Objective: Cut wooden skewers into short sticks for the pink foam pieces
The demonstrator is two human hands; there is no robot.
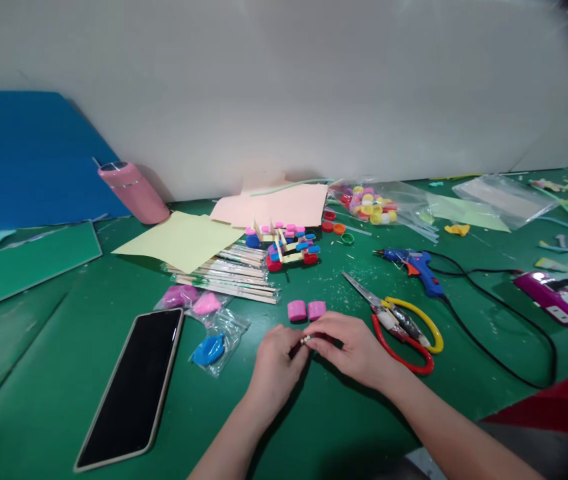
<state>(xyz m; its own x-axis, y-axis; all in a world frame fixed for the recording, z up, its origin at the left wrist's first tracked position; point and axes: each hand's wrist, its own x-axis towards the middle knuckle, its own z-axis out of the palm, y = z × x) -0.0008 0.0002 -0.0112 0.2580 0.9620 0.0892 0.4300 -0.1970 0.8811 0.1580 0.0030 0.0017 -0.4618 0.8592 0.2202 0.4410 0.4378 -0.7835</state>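
Small white pieces are pinched between the fingertips of my two hands, low in the middle of the head view. My left hand is closed on them from the left, and my right hand holds them from the right. Just beyond my fingers, two pink caps lie side by side on the green table. Farther back stands a small construction of sticks with pink, blue and red parts.
Scissors and a blue glue gun with its cable lie at the right. A phone, wrapped sticks and bagged clay are at the left. A pink bottle and bagged caps are behind.
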